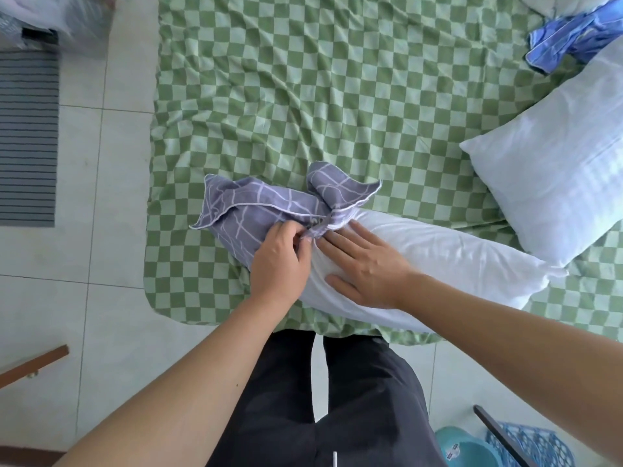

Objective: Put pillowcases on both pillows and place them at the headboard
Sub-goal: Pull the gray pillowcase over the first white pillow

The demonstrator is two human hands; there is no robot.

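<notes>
I see the white pillow [438,264] lying across the near edge of the green checked bed [303,96], its left end tucked into the grey-purple pillowcase [256,203] with pale crossing lines. My left hand [279,261] pinches the bunched mouth of that pillowcase, fingers curled on the cloth right at the pillow's left end. My right hand [367,267] lies flat on the pillow just right of the pillowcase's hem, fingers straight and pressing, gripping nothing. The rest of the pillowcase lies crumpled, two loose corners flopped out beyond the pillow on the bed.

A second bare white pillow [556,170] rests to the right of the first one and beyond it, touching or nearly so. Further past it sits a blue bundle of cloth [566,38], perhaps the other pillowcase; I can't be sure.

A small dark mark shows on the pillowcase by my left fingers, too folded to read.
</notes>
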